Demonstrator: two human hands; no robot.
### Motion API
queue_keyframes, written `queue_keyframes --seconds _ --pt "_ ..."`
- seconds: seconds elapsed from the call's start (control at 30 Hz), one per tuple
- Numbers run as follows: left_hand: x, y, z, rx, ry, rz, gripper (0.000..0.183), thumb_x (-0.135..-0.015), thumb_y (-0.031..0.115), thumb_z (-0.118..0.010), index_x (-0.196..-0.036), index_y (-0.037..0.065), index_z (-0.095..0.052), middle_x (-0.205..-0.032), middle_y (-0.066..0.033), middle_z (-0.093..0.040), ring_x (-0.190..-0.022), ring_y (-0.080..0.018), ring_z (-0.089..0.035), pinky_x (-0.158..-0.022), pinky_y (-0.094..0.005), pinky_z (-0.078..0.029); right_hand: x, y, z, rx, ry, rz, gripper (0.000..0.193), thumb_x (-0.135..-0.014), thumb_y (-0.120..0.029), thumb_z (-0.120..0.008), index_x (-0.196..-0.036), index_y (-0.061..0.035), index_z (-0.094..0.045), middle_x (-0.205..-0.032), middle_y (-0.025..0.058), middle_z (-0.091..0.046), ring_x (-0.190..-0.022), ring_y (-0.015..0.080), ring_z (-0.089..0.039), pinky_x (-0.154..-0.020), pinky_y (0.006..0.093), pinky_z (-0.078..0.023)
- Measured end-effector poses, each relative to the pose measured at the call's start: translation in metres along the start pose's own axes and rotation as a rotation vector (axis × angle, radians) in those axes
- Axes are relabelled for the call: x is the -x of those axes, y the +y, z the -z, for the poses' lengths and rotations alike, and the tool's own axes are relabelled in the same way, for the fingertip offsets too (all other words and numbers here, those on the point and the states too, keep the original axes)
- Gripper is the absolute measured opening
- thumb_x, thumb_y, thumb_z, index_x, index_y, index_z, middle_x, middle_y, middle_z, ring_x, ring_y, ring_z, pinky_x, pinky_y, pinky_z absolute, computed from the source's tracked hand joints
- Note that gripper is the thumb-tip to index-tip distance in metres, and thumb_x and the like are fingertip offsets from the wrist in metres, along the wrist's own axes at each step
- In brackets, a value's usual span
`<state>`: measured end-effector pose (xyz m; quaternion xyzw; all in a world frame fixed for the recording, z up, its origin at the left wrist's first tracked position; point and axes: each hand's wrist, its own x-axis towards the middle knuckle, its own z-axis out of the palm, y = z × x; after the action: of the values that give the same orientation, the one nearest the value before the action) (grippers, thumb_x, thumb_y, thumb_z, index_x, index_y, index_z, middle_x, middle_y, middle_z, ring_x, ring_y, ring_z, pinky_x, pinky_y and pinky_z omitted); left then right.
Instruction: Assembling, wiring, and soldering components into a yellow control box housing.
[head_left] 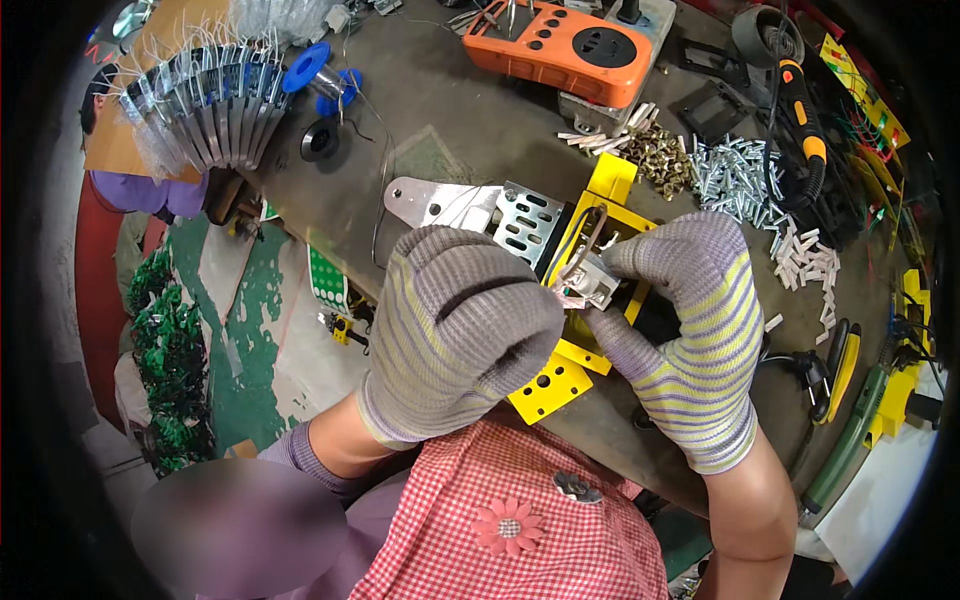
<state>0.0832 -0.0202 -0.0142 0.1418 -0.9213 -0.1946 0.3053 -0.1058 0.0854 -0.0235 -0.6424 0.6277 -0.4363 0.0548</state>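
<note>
No word, number or sign can be read. Beyond the right hand [695, 335], any marks on the orange device [545, 62] are too small to make out. Nor is lettering legible on the green sheet with white dots [326, 277], just left of the left hand [460, 325].

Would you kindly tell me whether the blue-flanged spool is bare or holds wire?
The blue-flanged spool holds wire: silvery winding shows between its flanges. How full it is, I cannot tell.
</note>
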Motion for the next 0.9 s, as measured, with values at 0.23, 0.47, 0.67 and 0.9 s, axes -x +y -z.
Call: queue_keyframes --seconds 0.23,0.47,0.67,0.9 --pt "-0.001 0.004 0.001 -0.065 -0.049 -0.008 0.031 -0.066 0.016 -0.076 -0.096 0.014 -0.069 -0.094 -0.0039 -0.063 -0.085 -0.0273 -0.062 -0.076 -0.0422 -0.048 0.004 0.002 -0.003 -0.017 0.036 0.007 0.034 -0.067 -0.006 -0.083 -0.097 -0.0057 -0.067 -0.089 0.0085 -0.063 -0.081 0.0280 -0.059 -0.073 0.0378 -0.049" --pt "-0.009 0.005 0.005 -0.152 -0.113 -0.100 0.033 -0.064 0.013 -0.079 -0.097 0.010 -0.071 -0.095 -0.0060 -0.064 -0.085 -0.0273 -0.062 -0.077 -0.0420 -0.050 0.004 -0.002 -0.005 -0.005 0.076 -0.004 0.033 -0.066 -0.003 -0.083 -0.096 -0.0062 -0.068 -0.088 0.0083 -0.062 -0.078 0.0264 -0.060 -0.069 0.0356 -0.049" --pt "-0.008 0.007 0.010 -0.179 -0.116 -0.143 0.035 -0.062 0.006 -0.082 -0.096 0.006 -0.074 -0.094 -0.0066 -0.063 -0.083 -0.0277 -0.062 -0.073 -0.0402 -0.050 0.005 0.000 -0.004 -0.001 0.038 -0.002 0.033 -0.069 -0.003 -0.082 -0.099 -0.0053 -0.068 -0.090 0.0098 -0.062 -0.080 0.0271 -0.060 -0.070 0.0355 -0.049" --pt "-0.014 0.002 0.009 -0.238 -0.155 -0.282 0.039 -0.068 0.021 -0.066 -0.106 0.011 -0.072 -0.100 -0.0035 -0.063 -0.088 -0.0250 -0.061 -0.077 -0.0429 -0.050 0.007 -0.002 -0.009 0.022 0.073 0.038 0.037 -0.066 -0.001 -0.079 -0.101 -0.0042 -0.067 -0.093 0.0121 -0.062 -0.083 0.0323 -0.060 -0.073 0.0404 -0.049"
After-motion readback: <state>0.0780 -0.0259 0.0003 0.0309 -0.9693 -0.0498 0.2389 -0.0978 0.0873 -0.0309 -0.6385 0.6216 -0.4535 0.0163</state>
